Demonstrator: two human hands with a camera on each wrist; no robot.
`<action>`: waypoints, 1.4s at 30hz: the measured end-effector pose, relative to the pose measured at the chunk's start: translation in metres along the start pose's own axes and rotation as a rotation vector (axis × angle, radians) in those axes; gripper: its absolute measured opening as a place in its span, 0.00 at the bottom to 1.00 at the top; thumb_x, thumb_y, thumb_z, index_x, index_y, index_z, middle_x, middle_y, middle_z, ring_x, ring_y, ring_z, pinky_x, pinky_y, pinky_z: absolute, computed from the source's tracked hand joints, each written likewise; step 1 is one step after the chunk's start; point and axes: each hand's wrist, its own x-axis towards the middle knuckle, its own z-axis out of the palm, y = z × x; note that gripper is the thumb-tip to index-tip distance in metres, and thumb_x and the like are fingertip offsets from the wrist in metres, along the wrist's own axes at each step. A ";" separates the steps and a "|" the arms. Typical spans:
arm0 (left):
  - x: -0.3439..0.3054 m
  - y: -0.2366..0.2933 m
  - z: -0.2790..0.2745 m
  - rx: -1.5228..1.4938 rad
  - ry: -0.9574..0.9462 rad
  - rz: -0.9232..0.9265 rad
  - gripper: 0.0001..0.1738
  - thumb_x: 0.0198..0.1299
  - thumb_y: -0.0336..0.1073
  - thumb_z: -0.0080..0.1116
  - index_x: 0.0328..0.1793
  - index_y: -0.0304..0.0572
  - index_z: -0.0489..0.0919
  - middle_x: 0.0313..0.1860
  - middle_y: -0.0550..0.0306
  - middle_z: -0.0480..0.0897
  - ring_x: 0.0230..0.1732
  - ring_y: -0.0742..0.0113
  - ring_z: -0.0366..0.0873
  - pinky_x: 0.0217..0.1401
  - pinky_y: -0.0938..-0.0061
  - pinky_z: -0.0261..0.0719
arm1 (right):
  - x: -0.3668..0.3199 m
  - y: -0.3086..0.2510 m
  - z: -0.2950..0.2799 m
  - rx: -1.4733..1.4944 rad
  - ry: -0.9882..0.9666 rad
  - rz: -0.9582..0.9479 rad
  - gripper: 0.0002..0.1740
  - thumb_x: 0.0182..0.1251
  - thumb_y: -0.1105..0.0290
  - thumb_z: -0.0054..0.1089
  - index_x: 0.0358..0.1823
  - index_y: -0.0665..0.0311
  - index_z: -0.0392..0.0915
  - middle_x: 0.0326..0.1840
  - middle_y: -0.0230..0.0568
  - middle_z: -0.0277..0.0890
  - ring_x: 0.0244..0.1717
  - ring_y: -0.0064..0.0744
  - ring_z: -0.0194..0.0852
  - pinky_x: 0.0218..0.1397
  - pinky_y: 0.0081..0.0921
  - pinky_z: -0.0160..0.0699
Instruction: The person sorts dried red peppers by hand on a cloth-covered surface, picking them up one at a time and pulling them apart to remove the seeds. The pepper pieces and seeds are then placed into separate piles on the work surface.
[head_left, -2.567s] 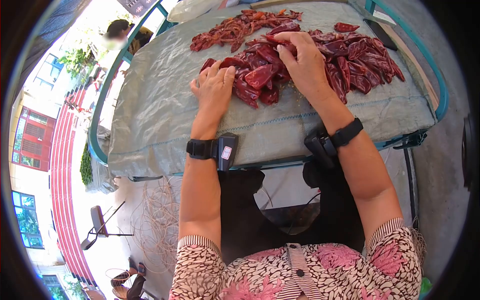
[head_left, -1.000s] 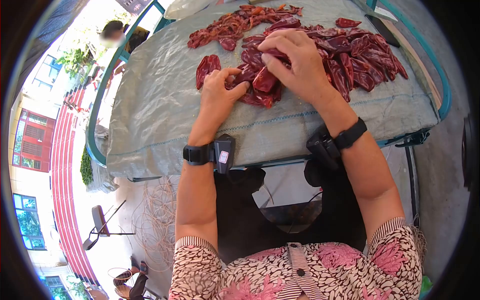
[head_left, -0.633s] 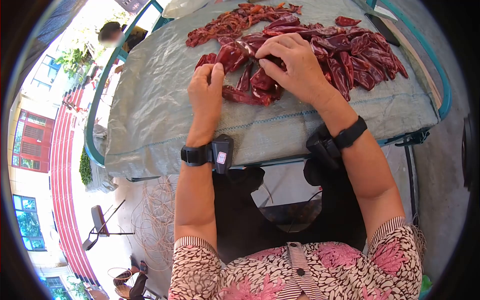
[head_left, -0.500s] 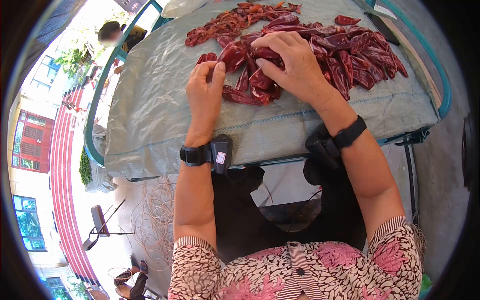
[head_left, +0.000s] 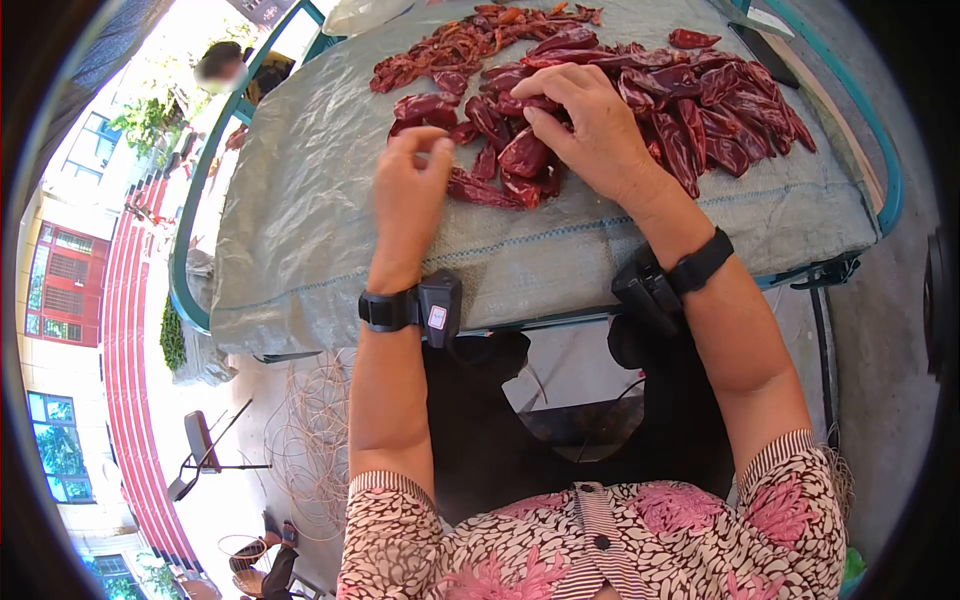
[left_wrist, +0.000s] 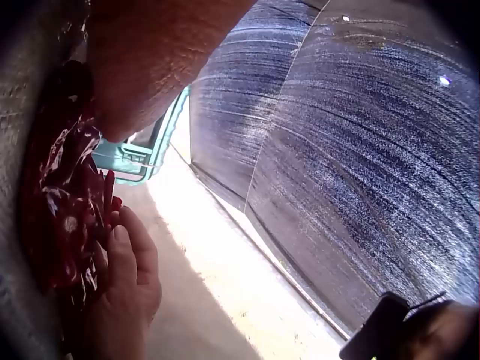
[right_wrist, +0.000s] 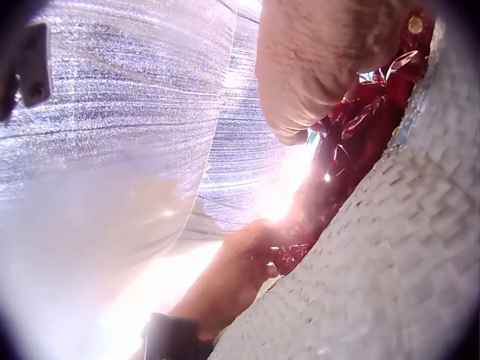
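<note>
Dark red, glossy dried chili peppers (head_left: 525, 150) lie in a heap on the woven sheet (head_left: 330, 190). At the heap's left end, my left hand (head_left: 412, 185) is loosely curled above the sheet, thumb apart from the fingers, just below a pair of chili peppers (head_left: 425, 106). My right hand (head_left: 595, 125) bends over the middle of the heap, with red chili showing between thumb and forefinger. In the left wrist view, the right hand's fingertips (left_wrist: 120, 232) sit close against the peppers; I cannot tell whether they grip one.
A second pile of thinner, lighter red chili pieces (head_left: 470, 45) lies at the back left. More peppers (head_left: 720, 110) spread to the right, near a dark flat object (head_left: 765, 55). A teal metal frame (head_left: 190, 230) rings the sheet. A person (head_left: 222, 65) is beyond it.
My left hand has drawn a chili pepper out of the heap, laid it at the left end and let go. The right hand has stayed over the heap, shifting slightly.
</note>
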 end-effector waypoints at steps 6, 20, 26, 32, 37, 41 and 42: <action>-0.005 0.006 -0.003 -0.030 -0.255 0.175 0.10 0.62 0.38 0.66 0.44 0.39 0.85 0.44 0.54 0.80 0.49 0.60 0.73 0.53 0.67 0.72 | -0.001 0.001 0.000 0.026 -0.020 0.016 0.09 0.65 0.70 0.65 0.45 0.56 0.86 0.48 0.39 0.83 0.57 0.47 0.77 0.62 0.40 0.78; 0.002 -0.011 -0.003 -0.053 0.245 -0.237 0.16 0.67 0.44 0.68 0.35 0.40 0.81 0.39 0.49 0.81 0.41 0.54 0.77 0.43 0.63 0.73 | -0.002 0.000 0.000 0.039 -0.048 0.005 0.08 0.65 0.71 0.63 0.43 0.58 0.87 0.46 0.39 0.84 0.53 0.47 0.79 0.61 0.39 0.79; 0.003 -0.029 0.002 0.439 0.421 0.220 0.21 0.64 0.47 0.69 0.55 0.41 0.82 0.50 0.50 0.82 0.55 0.51 0.75 0.64 0.57 0.68 | -0.002 0.001 0.001 0.047 -0.054 0.001 0.08 0.65 0.71 0.63 0.43 0.59 0.87 0.45 0.40 0.84 0.53 0.46 0.79 0.60 0.39 0.80; -0.005 0.007 0.008 0.104 -0.048 0.417 0.29 0.63 0.50 0.69 0.66 0.43 0.81 0.62 0.50 0.80 0.66 0.48 0.71 0.74 0.53 0.61 | -0.002 0.003 0.003 0.042 -0.026 -0.025 0.08 0.64 0.71 0.63 0.42 0.59 0.87 0.45 0.40 0.84 0.52 0.46 0.79 0.60 0.40 0.79; -0.007 0.003 0.013 0.119 -0.212 0.390 0.31 0.63 0.54 0.69 0.66 0.44 0.82 0.67 0.47 0.78 0.71 0.46 0.69 0.76 0.53 0.60 | -0.003 0.003 0.003 0.033 -0.042 -0.029 0.08 0.63 0.71 0.64 0.43 0.59 0.87 0.45 0.40 0.84 0.52 0.46 0.79 0.60 0.40 0.79; -0.013 0.011 0.006 0.208 -0.222 0.459 0.29 0.64 0.52 0.68 0.65 0.44 0.83 0.68 0.48 0.79 0.72 0.49 0.70 0.76 0.57 0.64 | -0.003 0.005 0.005 0.028 -0.049 -0.040 0.08 0.63 0.71 0.64 0.43 0.59 0.87 0.46 0.40 0.84 0.52 0.46 0.79 0.60 0.40 0.79; -0.015 0.012 0.006 0.220 -0.212 0.475 0.27 0.63 0.51 0.69 0.63 0.44 0.83 0.68 0.48 0.79 0.71 0.49 0.71 0.75 0.56 0.64 | -0.003 0.005 0.005 0.027 -0.051 -0.040 0.08 0.63 0.71 0.64 0.43 0.59 0.87 0.46 0.40 0.84 0.52 0.46 0.79 0.60 0.40 0.79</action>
